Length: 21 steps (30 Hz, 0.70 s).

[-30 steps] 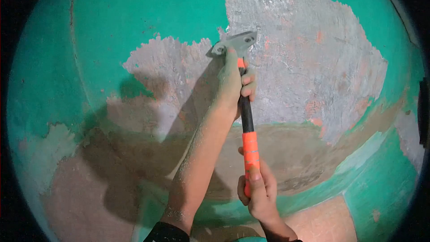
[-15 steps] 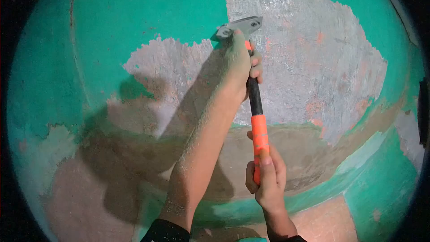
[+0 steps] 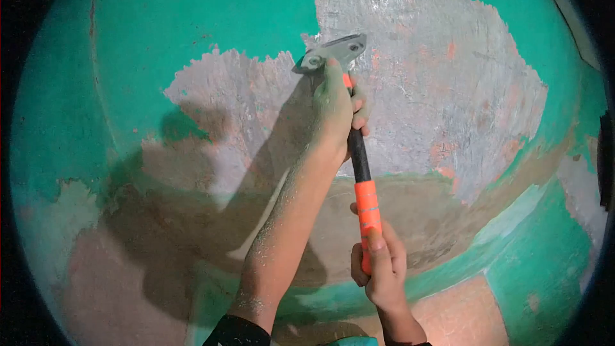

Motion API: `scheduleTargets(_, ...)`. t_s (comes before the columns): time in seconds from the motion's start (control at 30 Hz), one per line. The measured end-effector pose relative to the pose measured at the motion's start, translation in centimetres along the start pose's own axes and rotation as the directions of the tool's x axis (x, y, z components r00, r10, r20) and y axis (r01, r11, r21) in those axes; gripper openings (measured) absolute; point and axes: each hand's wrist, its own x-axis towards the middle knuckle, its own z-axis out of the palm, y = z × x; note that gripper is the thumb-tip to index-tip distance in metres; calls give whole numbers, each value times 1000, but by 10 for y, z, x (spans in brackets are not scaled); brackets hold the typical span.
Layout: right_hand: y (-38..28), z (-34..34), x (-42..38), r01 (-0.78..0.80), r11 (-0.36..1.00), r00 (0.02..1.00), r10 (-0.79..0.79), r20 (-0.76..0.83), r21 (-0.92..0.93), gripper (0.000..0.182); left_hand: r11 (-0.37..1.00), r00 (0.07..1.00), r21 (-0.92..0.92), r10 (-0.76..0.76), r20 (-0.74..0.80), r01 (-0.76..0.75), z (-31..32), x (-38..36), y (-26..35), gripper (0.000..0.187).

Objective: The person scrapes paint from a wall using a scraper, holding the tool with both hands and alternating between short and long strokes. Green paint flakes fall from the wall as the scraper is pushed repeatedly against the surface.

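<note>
A long-handled paint scraper [image 3: 362,154] is held in both hands against the wall. Its wide grey head lies tilted, right end higher, over the lower-left edge of the upper bare patch. My left hand [image 3: 336,106] is closed around the upper shaft just beneath the head, with the thumb pressed up against the head. My right hand [image 3: 382,263] grips the orange lower end of the handle, thumb along it. Green paint [image 3: 211,6] meets the grey bare patch [image 3: 435,77] in a ragged line beside the head. Pale dust and flakes cling to my left forearm.
Below the patch runs a brownish curved band [image 3: 410,218], with green and peach areas under it. A crack [image 3: 94,19] runs down the green wall at left. Shadows of my arms and head fall on the left. A dark object [image 3: 604,160] stands at the right edge.
The scraper and both hands have moved a little down and left. A small strip of green by the head has become bare. Both hands keep their grip.
</note>
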Motion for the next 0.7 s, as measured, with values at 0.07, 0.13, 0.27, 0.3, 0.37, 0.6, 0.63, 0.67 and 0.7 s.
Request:
scheduleTargets(0.07,-5,3,3,26,1000,1000,-26,10,-1,44,999,998,2,42,48,-42,1,6,8,42)
scheduleTargets(0.13,-8,2,9,40,999,999,-40,30,1,44,998,997,-3,57,54,-57,3,11,12,43)
scheduleTargets(0.27,-10,3,3,-3,1000,1000,3,21,16,44,1000,1000,1,15,6,-15,3,5,8,42)
scheduleTargets(0.3,-10,5,0,-15,1000,1000,14,11,17,43,1000,1000,7,-11,-9,11,1,2,6,41)
scheduleTargets(0.37,-11,9,2,11,1000,1000,-11,12,25,43,1000,1000,15,20,15,-21,1,6,11,40)
scheduleTargets(0.6,-13,14,1,1,999,999,-3,35,47,44,999,999,27,30,13,-30,0,6,15,36)
scheduleTargets(0.63,-14,15,4,13,999,999,-14,34,37,44,998,998,32,51,32,-52,0,9,18,36)
scheduleTargets(0.67,-16,16,8,23,999,999,-24,32,28,44,997,996,36,69,51,-71,0,13,21,36)
scheduleTargets(0.7,-18,17,12,30,999,999,-31,29,19,44,995,994,40,85,69,-88,2,16,25,36)
